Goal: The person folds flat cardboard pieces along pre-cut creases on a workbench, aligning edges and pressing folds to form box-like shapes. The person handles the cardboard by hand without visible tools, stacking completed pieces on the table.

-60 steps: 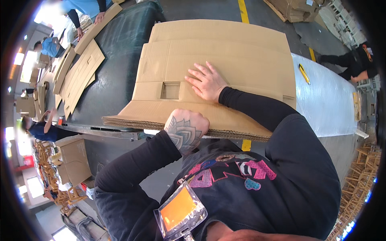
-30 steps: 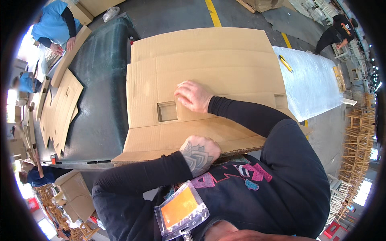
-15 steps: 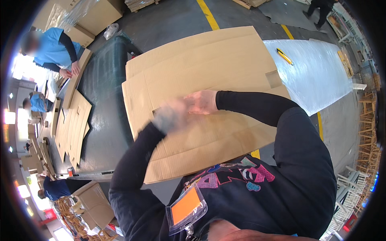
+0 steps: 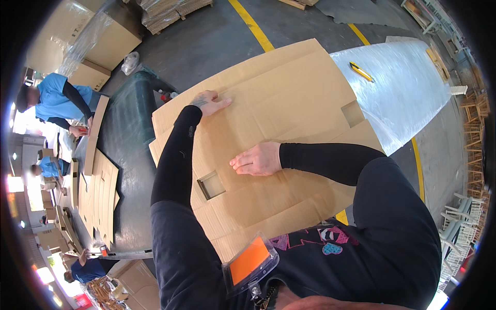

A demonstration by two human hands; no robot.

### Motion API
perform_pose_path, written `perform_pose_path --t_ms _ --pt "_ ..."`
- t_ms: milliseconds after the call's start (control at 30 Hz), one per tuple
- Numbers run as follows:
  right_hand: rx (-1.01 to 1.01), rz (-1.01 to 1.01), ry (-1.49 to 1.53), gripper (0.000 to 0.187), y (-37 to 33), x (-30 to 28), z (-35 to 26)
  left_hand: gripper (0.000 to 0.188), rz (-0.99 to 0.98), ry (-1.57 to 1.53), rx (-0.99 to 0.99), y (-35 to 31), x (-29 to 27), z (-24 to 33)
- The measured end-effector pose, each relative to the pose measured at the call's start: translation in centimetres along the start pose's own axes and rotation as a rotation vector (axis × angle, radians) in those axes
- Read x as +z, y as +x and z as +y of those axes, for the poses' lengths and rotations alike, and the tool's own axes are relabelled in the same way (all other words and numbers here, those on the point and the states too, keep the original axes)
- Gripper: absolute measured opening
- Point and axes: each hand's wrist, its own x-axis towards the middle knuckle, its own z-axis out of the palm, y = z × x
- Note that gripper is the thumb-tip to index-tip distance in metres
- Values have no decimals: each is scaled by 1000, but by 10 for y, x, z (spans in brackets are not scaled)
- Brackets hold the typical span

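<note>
A large flat sheet of brown cardboard [image 4: 289, 93] lies in front of me, creased and with square cutouts near its left and right sides. My left hand [image 4: 209, 102] rests at its far left part, thumb spread away from the fingers, holding nothing. Palm down near the middle of the sheet, my right hand [image 4: 260, 159] lies with its fingers stretched out flat. The left cutout [image 4: 212, 185] is just nearer to me than the right hand's fingertips. What supports the sheet is hidden beneath it.
A yellow utility knife [image 4: 361, 72] lies on a film-wrapped surface [image 4: 398, 98] to the right. At left, a dark table [image 4: 132, 206] holds cut cardboard pieces [image 4: 101, 191]. A person in a blue shirt [image 4: 59, 98] handles a long cardboard strip there. Wrapped cartons [image 4: 111, 44] stand behind.
My left hand, blurred beside the right one before, has moved away to the sheet's far left part. The right hand has come slightly nearer to me. The left cutout is now uncovered.
</note>
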Motion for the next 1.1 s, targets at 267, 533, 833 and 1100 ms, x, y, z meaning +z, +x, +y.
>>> perform_pose_path --t_ms 267,533,833,1100 --pt "33 45 -50 14 -3 8 1 107 49 -76 23 9 8 0" --pt "12 1 -101 12 -3 8 -4 75 205 -74 -9 -73 -25 42" --pt "-19 -28 -153 15 -7 5 -16 53 649 90 221 -169 7 90" --pt "-15 -19 -281 22 29 -42 31 83 193 -132 128 -21 12 15"
